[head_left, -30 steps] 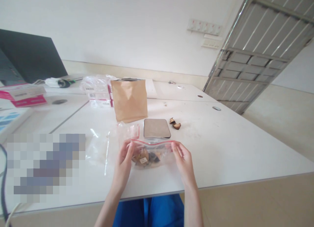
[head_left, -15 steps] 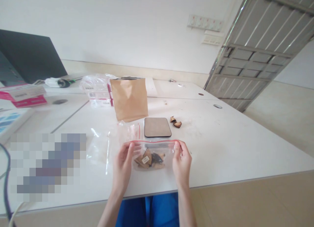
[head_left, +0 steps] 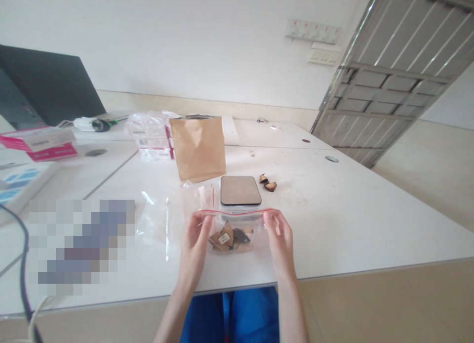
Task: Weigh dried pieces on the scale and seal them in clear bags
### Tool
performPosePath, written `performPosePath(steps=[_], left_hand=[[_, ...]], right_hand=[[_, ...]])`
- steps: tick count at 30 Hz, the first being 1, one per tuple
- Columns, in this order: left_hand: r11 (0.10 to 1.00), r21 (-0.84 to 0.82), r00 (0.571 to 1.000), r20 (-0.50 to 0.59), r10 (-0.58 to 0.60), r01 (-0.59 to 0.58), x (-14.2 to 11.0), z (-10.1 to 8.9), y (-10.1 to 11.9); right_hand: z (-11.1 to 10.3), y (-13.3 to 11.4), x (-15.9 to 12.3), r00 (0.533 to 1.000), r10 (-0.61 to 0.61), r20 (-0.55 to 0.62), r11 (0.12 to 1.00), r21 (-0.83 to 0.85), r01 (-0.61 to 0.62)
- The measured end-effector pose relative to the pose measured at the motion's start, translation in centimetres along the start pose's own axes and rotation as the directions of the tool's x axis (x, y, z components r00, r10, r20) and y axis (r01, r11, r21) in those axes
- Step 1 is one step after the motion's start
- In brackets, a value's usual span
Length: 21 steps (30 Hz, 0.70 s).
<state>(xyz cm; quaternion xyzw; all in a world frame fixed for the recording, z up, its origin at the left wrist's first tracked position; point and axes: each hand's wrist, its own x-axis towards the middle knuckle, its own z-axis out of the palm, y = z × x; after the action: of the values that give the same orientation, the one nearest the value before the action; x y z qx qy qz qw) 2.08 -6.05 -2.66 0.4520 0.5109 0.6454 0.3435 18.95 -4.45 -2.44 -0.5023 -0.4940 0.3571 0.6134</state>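
Both of my hands hold a small clear zip bag (head_left: pixel 237 224) with a red seal strip, upright over the near part of the white table (head_left: pixel 333 214). My left hand (head_left: pixel 194 246) pinches its left top corner and my right hand (head_left: pixel 279 241) pinches its right top corner. Several brown and dark dried pieces (head_left: pixel 231 238) lie in the bottom of the bag. Just behind the bag sits a small flat scale (head_left: pixel 240 190) with a tan top. Two loose dried pieces (head_left: pixel 268 183) lie to the right of the scale.
A brown paper pouch (head_left: pixel 199 148) stands behind the scale. Empty zip bags (head_left: pixel 198 197) and a clear plastic sheet (head_left: pixel 155 219) lie left of my hands. Packed boxes in plastic (head_left: pixel 150 135), pink boxes (head_left: pixel 40 144) and a dark monitor (head_left: pixel 48 91) are at the far left.
My hands have shifted slightly right and away with the zip bag. My right fingers have closed more firmly on the bag's top right corner.
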Motion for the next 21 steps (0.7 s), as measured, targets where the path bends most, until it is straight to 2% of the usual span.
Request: performPosePath(steps=[4,9,12,15,17,21], left_hand=[[0.997,-0.070,0.999,0.037,-0.031,0.033,-0.02,0.03,0.10],[0.988,-0.091,0.992,0.051,-0.118,0.123,0.27,-0.31,0.30],[0.985,-0.093,0.989,0.030,-0.142,0.144,0.32,-0.42,0.41],[0.984,-0.107,0.989,0.029,-0.143,0.146,0.30,-0.42,0.40],[0.979,-0.130,0.987,0.063,-0.150,0.157,0.23,-0.41,0.33],[0.945,-0.236,0.970,0.151,-0.193,0.225,-0.02,-0.44,-0.01]], right_hand=[[-0.18,0.01,0.10,0.995,-0.001,0.099,0.999,0.044,-0.003],[-0.31,0.51,0.38,0.993,0.113,-0.031,0.993,0.043,-0.111],[-0.13,0.78,0.38,0.987,0.115,-0.112,0.993,0.051,-0.110],[0.04,0.71,0.28,0.986,0.102,-0.134,0.992,0.093,-0.090],[0.05,0.46,0.21,0.991,0.103,-0.088,0.984,0.155,-0.089],[-0.08,-0.06,0.04,0.987,0.126,0.100,0.961,0.234,-0.146]])
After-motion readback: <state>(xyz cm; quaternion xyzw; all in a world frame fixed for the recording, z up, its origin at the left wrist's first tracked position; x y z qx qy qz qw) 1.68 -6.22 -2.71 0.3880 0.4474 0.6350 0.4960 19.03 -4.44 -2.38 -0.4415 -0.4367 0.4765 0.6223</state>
